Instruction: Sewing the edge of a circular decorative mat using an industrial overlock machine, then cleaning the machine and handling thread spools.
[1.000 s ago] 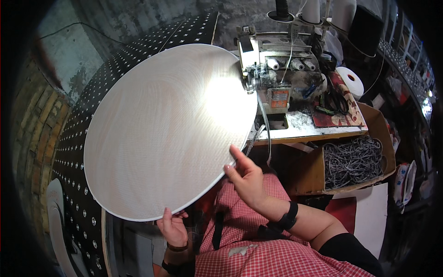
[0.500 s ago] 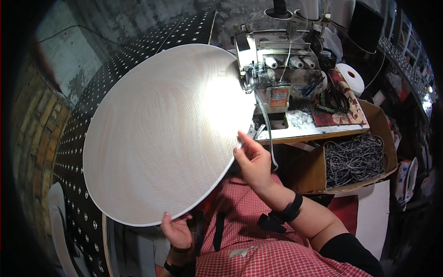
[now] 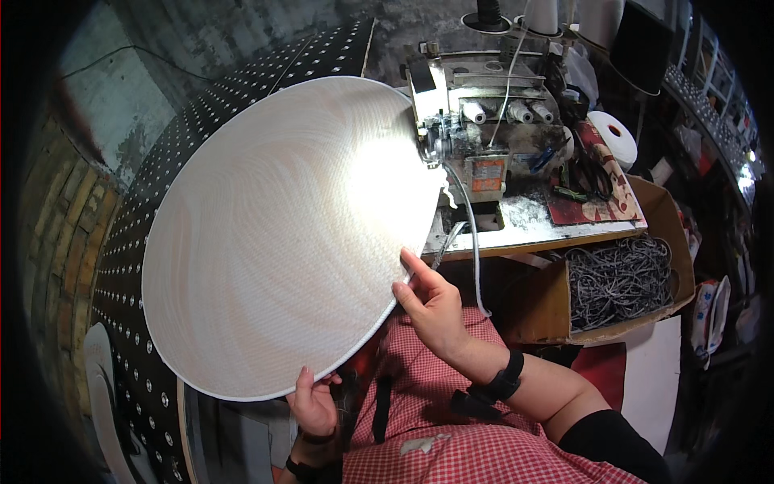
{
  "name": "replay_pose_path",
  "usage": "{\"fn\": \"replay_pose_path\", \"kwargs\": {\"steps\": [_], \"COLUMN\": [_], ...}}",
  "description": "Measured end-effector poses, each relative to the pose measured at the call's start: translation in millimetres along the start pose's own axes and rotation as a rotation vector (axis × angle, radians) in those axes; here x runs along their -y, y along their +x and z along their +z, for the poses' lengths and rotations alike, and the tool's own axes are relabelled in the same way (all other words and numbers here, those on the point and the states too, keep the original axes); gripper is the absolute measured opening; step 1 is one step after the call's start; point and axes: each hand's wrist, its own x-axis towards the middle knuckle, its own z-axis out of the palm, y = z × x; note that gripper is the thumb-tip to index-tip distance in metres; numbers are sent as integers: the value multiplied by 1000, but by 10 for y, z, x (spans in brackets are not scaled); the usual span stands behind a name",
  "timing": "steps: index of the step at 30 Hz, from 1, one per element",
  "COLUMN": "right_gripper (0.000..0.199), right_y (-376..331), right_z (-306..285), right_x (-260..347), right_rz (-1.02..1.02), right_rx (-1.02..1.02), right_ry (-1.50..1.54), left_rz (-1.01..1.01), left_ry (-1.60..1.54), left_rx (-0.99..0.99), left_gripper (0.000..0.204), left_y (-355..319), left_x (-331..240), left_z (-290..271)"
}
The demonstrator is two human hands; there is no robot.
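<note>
A large round white woven mat [image 3: 282, 234] fills the middle of the view, tilted, its far edge at the sewing machine [image 3: 484, 129]. My left hand [image 3: 313, 403] grips the mat's near rim from below. My right hand [image 3: 431, 302] rests with fingers against the mat's right rim, index finger pointing up along the edge. A white cord [image 3: 472, 242] runs from the machine down past my right hand. A black band sits on my right wrist.
The machine stands on a worn wooden table [image 3: 532, 230]. A cardboard box of grey cord [image 3: 621, 278] sits at the right. A black dotted panel [image 3: 129, 266] lies under the mat on the left. A white tape roll [image 3: 611, 137] and scissors [image 3: 592, 173] lie beside the machine.
The mat has turned slightly in my hands. My right hand slid a little along the rim toward the right; my left hand keeps its grip at the near edge.
</note>
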Motion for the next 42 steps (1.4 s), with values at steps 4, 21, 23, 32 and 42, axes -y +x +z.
{"fn": "replay_pose_path", "kwargs": {"steps": [4,21,23,32,42], "right_gripper": [46,52,53,50,53], "right_y": [144,598,627,954,1092], "right_z": [-15,-173,-169,-12,148], "right_x": [-70,-50,-16,31,19], "right_rz": [-20,-34,-82,-112,-26], "right_rx": [-64,-95,-117,48,124], "right_ry": [91,148,133,356,288], "left_rz": [-32,-108,-106,-21,49], "left_ry": [45,203,168,88,28], "left_rx": [49,246,247,173,226], "left_gripper": [23,25,25,24,24], "left_y": [11,149,142,436,741], "left_x": [48,211,223,111,-50], "left_z": [64,543,588,695,570]}}
